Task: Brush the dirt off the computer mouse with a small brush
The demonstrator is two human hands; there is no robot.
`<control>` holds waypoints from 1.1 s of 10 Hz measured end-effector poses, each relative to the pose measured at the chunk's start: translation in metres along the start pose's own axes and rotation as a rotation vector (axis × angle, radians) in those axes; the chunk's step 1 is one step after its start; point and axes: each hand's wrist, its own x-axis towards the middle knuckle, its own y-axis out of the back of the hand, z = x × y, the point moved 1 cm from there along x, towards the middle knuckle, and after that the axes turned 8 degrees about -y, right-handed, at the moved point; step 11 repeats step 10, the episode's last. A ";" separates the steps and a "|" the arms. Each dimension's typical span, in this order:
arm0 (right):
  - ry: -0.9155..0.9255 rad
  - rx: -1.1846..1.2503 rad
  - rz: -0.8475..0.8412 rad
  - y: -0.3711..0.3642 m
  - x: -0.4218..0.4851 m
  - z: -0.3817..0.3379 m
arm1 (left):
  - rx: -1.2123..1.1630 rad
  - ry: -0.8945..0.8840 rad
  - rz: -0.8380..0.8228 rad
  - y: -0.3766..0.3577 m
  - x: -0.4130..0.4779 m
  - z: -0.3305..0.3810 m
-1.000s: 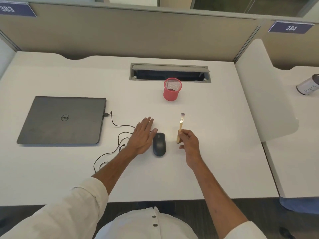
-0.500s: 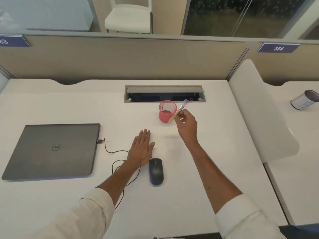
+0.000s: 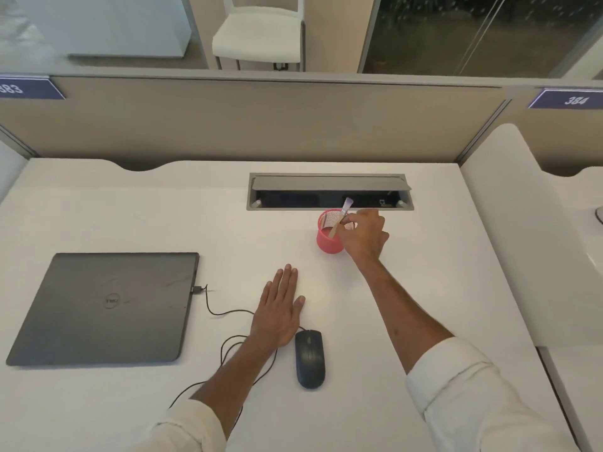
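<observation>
A black wired computer mouse [image 3: 310, 358] lies on the white desk near its front edge. My left hand [image 3: 280, 309] rests flat and open on the desk just left of and beyond the mouse, not touching its top. Farther back, my right hand [image 3: 363, 234] pinches a small wooden-handled brush [image 3: 341, 216] with pale bristles pointing up. The brush handle's lower end dips inside a red mesh pen cup [image 3: 328, 239], which stands in front of the cable hatch.
A shut grey laptop [image 3: 104, 308] sits at the left, with the mouse cable [image 3: 225, 313] plugged into its side and looping under my left forearm. An open cable hatch [image 3: 329, 192] is set into the desk's back. A white divider [image 3: 515, 239] bounds the right side.
My right hand carried the brush from beside the mouse away to the red cup and lowered its handle into it. My left hand stayed flat by the mouse. The view tilted upward.
</observation>
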 end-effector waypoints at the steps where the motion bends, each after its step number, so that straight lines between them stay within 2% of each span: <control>1: 0.012 -0.055 -0.031 -0.005 0.004 -0.002 | 0.018 0.003 -0.006 -0.002 0.001 -0.001; 3: -0.024 -0.124 -0.079 -0.010 0.011 -0.005 | 0.027 0.006 -0.021 -0.001 0.001 -0.001; 6: -0.032 -0.068 -0.085 -0.009 0.006 -0.007 | 0.029 0.005 -0.058 0.003 0.001 0.000; 9: 0.036 0.027 -0.041 0.000 -0.010 0.006 | 0.007 0.019 -0.137 0.015 0.003 0.005; 10: 0.077 0.066 0.073 0.007 -0.029 0.016 | -0.001 0.029 -0.148 0.023 0.004 0.009; 11: 0.077 0.066 0.073 0.007 -0.029 0.016 | -0.001 0.029 -0.148 0.023 0.004 0.009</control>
